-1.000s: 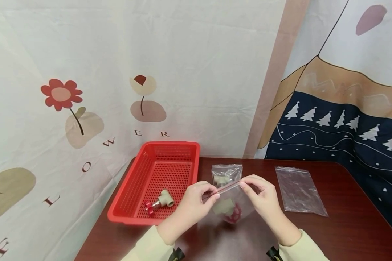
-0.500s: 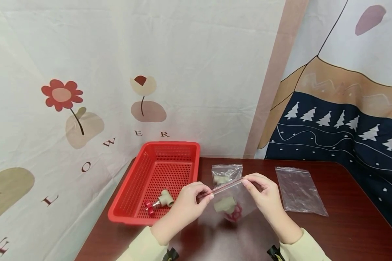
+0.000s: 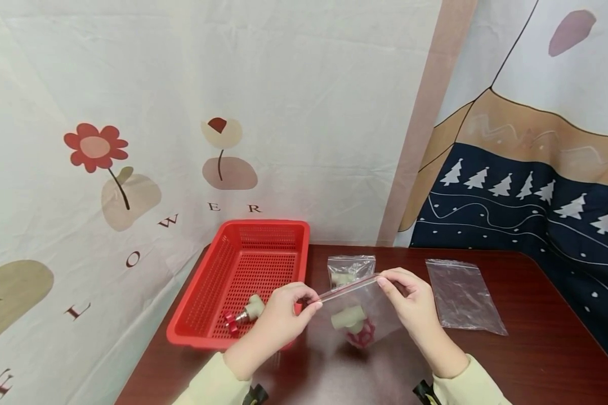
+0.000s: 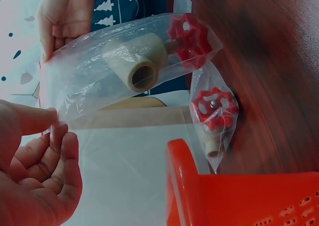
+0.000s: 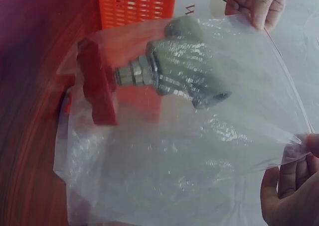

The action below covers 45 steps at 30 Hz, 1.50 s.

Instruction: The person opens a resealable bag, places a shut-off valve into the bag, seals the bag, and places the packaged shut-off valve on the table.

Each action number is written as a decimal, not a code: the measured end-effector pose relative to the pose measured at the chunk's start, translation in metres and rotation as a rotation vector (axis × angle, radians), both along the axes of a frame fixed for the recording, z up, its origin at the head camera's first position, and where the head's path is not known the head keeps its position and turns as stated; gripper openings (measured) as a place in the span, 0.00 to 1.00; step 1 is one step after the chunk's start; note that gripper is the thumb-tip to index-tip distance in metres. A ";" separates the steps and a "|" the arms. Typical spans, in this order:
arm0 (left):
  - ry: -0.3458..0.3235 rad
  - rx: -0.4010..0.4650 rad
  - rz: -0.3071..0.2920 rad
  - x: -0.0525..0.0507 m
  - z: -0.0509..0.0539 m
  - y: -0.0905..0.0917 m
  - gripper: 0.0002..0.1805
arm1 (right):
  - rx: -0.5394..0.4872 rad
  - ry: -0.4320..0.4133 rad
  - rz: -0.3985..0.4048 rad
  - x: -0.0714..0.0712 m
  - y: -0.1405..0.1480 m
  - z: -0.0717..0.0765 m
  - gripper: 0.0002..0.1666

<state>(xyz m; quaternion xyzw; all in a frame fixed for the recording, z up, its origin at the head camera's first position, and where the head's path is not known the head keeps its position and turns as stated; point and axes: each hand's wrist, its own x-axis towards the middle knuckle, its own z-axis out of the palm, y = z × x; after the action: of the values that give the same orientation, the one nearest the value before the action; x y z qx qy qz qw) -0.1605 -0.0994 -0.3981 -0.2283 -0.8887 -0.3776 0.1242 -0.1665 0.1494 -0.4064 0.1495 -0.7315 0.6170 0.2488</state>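
A clear zip bag (image 3: 385, 309) hangs between both hands, its top strip stretched slantwise. Inside it is a beige pipe valve (image 4: 134, 59) with a red handwheel (image 4: 189, 41). My left hand (image 3: 286, 312) pinches the strip's left end between thumb and fingertips. At the other end, my right hand (image 3: 410, 295) pinches the top corner. Behind the held bag stands a second bagged valve (image 4: 217, 116), partly hidden in the head view. A loose valve (image 3: 245, 315) with a red handle lies in the red basket (image 3: 182, 334), partly covered by my left hand.
A flat zip bag (image 3: 466, 295) lies on the right of the dark wooden table (image 3: 552, 337). The basket is at the table's left side. A printed cloth (image 3: 324, 112) hangs behind the table.
My left hand has slid left and slightly down along the bag's top, so more of the strip shows between the hands. The right hand has barely shifted, still pinching its corner.
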 end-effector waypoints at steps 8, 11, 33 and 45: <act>-0.009 0.002 0.032 0.000 -0.002 -0.005 0.04 | -0.009 0.039 0.015 0.000 -0.001 -0.001 0.07; 0.000 0.001 0.045 -0.001 -0.003 -0.006 0.04 | -0.004 0.047 0.020 -0.001 -0.001 -0.002 0.07; -0.136 0.037 0.128 -0.009 -0.009 -0.029 0.08 | 0.056 0.065 -0.023 0.000 0.005 -0.006 0.10; -0.578 0.432 0.169 -0.028 -0.002 -0.148 0.29 | 0.078 -0.010 -0.150 0.001 0.040 -0.006 0.08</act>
<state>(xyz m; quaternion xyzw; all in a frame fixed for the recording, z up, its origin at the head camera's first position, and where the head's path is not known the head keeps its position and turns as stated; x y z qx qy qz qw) -0.1881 -0.2474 -0.3996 -0.0068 -0.8026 -0.5939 -0.0558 -0.1650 0.1895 -0.4125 0.1006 -0.7655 0.5682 0.2847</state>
